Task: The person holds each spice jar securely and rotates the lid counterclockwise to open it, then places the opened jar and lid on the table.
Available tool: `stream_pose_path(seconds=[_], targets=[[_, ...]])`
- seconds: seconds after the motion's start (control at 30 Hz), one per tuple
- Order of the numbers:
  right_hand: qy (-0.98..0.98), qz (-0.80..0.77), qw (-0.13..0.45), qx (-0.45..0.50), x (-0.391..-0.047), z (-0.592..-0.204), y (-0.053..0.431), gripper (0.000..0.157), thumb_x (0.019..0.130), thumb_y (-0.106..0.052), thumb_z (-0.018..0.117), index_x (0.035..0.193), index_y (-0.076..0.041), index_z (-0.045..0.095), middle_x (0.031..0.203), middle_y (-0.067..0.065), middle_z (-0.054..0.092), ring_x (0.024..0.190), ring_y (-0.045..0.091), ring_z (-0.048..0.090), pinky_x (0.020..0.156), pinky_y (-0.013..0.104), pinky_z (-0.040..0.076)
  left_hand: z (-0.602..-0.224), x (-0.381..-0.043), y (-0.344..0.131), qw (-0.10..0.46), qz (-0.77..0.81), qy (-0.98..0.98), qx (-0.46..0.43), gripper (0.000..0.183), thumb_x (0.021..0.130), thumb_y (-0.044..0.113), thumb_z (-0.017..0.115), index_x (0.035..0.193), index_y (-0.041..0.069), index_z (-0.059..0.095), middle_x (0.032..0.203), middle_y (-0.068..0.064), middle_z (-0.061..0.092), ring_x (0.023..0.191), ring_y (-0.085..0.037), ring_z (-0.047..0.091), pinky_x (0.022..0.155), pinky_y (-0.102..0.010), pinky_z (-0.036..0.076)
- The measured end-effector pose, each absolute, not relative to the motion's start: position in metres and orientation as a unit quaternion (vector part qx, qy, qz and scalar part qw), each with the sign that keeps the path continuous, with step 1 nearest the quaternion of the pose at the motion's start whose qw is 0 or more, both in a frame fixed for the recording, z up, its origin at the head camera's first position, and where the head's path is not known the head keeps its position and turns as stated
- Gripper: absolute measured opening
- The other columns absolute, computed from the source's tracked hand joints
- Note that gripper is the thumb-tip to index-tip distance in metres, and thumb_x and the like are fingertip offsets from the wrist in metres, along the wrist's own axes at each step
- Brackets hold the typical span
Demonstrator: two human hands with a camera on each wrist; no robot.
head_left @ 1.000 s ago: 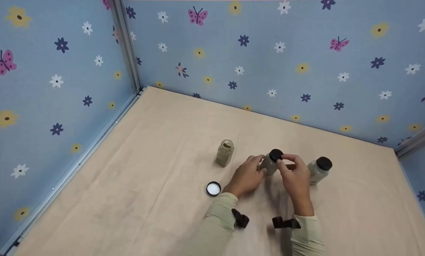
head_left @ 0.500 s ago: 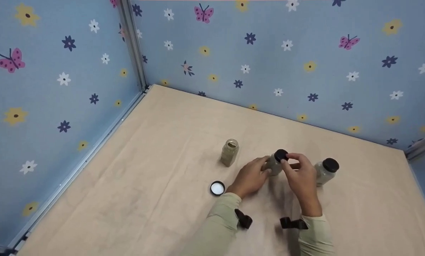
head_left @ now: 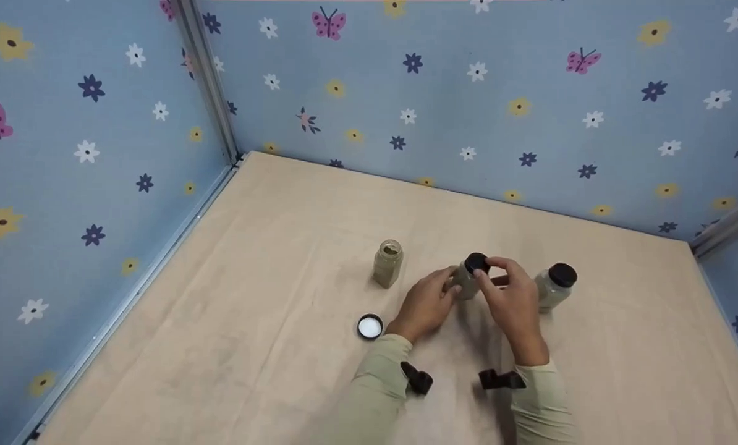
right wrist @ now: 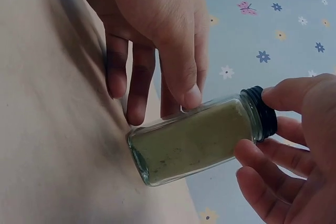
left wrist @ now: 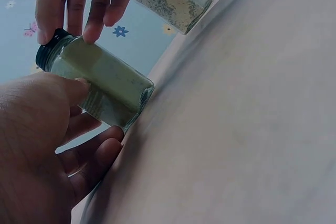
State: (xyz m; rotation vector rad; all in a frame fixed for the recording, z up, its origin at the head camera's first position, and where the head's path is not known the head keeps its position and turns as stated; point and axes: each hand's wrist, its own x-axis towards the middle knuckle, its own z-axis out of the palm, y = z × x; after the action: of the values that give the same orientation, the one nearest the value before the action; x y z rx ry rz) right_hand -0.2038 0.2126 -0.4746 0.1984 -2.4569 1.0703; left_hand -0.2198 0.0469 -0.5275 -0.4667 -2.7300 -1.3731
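A square glass jar of greenish powder [right wrist: 194, 142] stands on the table between the two hands. My left hand [head_left: 424, 306] holds its body, with the thumb on one side and the fingers on the other. At the top, my right hand [head_left: 512, 303] pinches the black screw cap [right wrist: 266, 121] between thumb and fingers. The cap sits on the jar's neck; whether it is tight cannot be seen. In the left wrist view, the right fingers reach down over the cap, and the jar's base meets the tabletop.
An uncapped glass jar [head_left: 387, 269] stands to the left, part filled. Nearer me lies a loose black cap [head_left: 369, 327], white inside up. Right of my right hand is another capped jar [left wrist: 170, 1] with speckled contents. Patterned walls [head_left: 443, 99] bound the cloth-covered table [head_left: 220, 321].
The head view has swung slightly. My right thumb has shifted a little around the cap's near side, while my left hand keeps its hold on the jar.
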Motion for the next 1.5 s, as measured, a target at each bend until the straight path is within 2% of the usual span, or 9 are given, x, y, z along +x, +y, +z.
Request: stream_pose_path(seconds=[0.17,0.37,0.63,1.03,1.27,1.5], targets=[[-0.888,0.388,0.234,0.082,-0.2072,-0.4682,0.2137,0.033,0.091,-0.021,0.076,0.12,-0.004,0.07,0.119,0.011,0.068,0.081,0.024,0.07,0.069,0.042,0.058,-0.5222,-0.2242,0.0494,0.042,-0.445,-0.88,-0.161,0.048,0.105,0.033,0.054,0.149,0.015,0.05,0.138,0.0,0.059,0.123,-0.016,0.058,0.104,-0.032,0.044],[-0.888,0.39,0.228,0.089,-0.2052,-0.4704,0.2131,0.033,0.091,-0.017,0.075,0.121,-0.003,0.07,0.12,0.014,0.068,0.082,0.028,0.07,0.072,0.044,0.059,-0.5249,-0.2215,0.0494,0.044,-0.435,-0.885,-0.16,0.052,0.104,0.032,0.055,0.152,0.015,0.046,0.137,-0.001,0.061,0.119,-0.017,0.06,0.102,-0.033,0.046],[-0.891,0.389,0.219,0.084,-0.2044,-0.4731,0.2117,0.033,0.092,-0.017,0.075,0.122,-0.003,0.07,0.12,0.014,0.067,0.083,0.028,0.07,0.071,0.043,0.059,-0.5253,-0.2174,0.0515,0.051,-0.441,-0.884,-0.148,0.05,0.104,0.033,0.055,0.15,0.014,0.049,0.133,-0.003,0.063,0.119,-0.018,0.06,0.101,-0.034,0.047],[-0.884,0.405,0.218,0.085,-0.2061,-0.4752,0.211,0.033,0.091,-0.015,0.075,0.122,-0.004,0.071,0.119,0.013,0.068,0.081,0.027,0.071,0.067,0.042,0.058,-0.5192,-0.2225,0.0494,0.002,-0.453,-0.884,-0.118,0.048,0.106,0.038,0.049,0.15,0.019,0.05,0.141,-0.001,0.058,0.13,-0.02,0.053,0.108,-0.036,0.041],[-0.884,0.406,0.215,0.091,-0.2052,-0.4735,0.2084,0.033,0.092,-0.017,0.075,0.122,-0.005,0.07,0.117,0.012,0.068,0.08,0.025,0.07,0.066,0.039,0.058,-0.5236,-0.2197,0.0491,0.026,-0.434,-0.893,-0.114,0.047,0.106,0.038,0.048,0.151,0.023,0.049,0.137,0.001,0.061,0.124,-0.018,0.058,0.103,-0.037,0.046],[-0.884,0.382,0.246,0.107,-0.2033,-0.4757,0.2087,0.035,0.088,-0.015,0.078,0.118,0.0,0.069,0.117,0.016,0.065,0.078,0.027,0.071,0.067,0.041,0.059,-0.5275,-0.2157,0.0566,0.048,-0.425,-0.896,-0.124,0.047,0.106,0.035,0.05,0.15,0.018,0.049,0.133,0.001,0.062,0.121,-0.018,0.059,0.1,-0.037,0.047]])
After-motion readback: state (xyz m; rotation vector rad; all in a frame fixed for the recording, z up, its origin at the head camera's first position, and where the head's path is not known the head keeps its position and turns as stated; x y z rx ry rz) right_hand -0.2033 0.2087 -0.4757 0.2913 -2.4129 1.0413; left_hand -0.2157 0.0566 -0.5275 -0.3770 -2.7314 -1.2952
